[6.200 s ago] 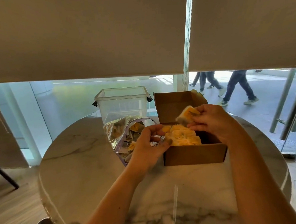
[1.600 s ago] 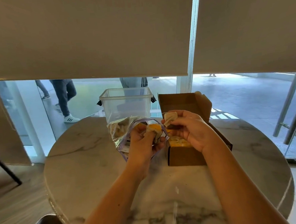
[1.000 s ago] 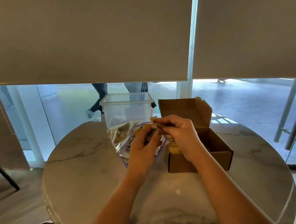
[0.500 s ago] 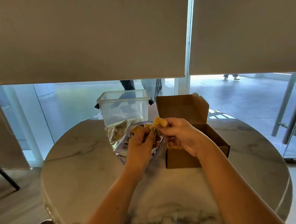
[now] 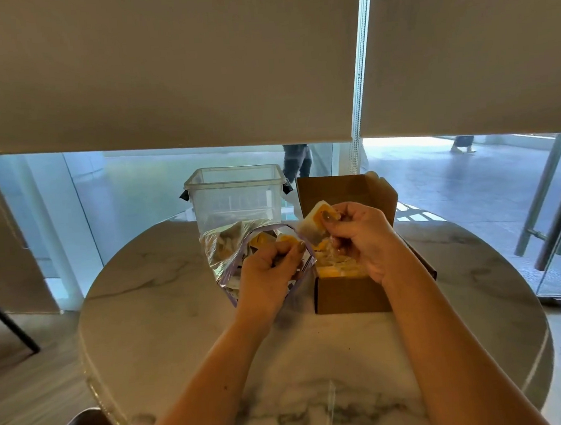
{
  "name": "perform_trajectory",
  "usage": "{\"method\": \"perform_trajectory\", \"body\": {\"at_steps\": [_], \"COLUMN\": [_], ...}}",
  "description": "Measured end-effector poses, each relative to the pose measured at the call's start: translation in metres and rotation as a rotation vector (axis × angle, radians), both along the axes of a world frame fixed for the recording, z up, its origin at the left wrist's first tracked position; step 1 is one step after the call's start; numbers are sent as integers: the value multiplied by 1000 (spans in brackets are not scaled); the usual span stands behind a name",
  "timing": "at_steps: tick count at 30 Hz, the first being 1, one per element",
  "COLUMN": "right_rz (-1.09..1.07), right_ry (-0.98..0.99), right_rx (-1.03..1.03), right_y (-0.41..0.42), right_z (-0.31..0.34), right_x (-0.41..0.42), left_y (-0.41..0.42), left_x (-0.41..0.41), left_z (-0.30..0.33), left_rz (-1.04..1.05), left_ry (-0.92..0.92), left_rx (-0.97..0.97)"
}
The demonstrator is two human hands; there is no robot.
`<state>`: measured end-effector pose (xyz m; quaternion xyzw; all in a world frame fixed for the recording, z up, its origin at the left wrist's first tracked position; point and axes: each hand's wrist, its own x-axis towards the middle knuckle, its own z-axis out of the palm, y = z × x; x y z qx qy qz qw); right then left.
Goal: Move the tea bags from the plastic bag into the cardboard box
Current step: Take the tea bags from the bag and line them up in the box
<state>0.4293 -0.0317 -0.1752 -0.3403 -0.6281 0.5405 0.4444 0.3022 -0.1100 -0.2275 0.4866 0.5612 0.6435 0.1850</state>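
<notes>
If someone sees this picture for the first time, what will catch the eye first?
The right hand, holding a yellow tea bag above the open cardboard box at the table's centre. Just left, the left hand grips the plastic bag, with a clear plastic container behind it.

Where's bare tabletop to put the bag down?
Bare marble table in front of the cardboard box, and left of the plastic bag. Crowded at the back: clear bin, bag and box side by side.
</notes>
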Motion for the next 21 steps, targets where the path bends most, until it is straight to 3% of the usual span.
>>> {"method": "perform_trajectory", "body": {"at_steps": [7,12,16,21], "right_rz": [-286,-568,-508,-414], "right_ry": [-19,-546,-791,-963], "right_rx": [53,394,430,390], "right_y": [35,64,70,78], "right_z": [4,-11,-22,-26], "right_x": [46,68,62,55], "left_y": [2,3,5,4], "left_x": [1,4,0,0], "left_z": [-4,-8,-10,-10], "left_rz": [-18,-140,-174,-228], "left_ry": [233,299,357,366], "left_rx": [-15,-36,-52,-76]}}
